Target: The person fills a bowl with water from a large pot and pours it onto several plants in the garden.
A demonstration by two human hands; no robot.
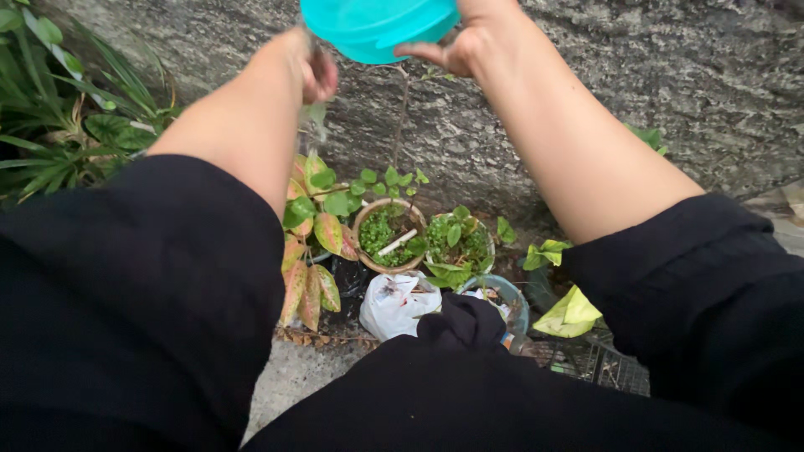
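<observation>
Crumpled white plastic bag [397, 303] with dark flecks, just below the brown pot [362, 228].

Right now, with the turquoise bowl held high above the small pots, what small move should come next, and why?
Probably tilt the turquoise bowl a little toward the brown pot. Both the left hand and right hand grip it above the plants, and that pot lies directly below.

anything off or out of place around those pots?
A crumpled white plastic bag lies among the pots, beside the brown pot, looking like litter. A pale stick lies askew across that pot's greenery. Both hands hold the teal container tilted overhead.
</observation>
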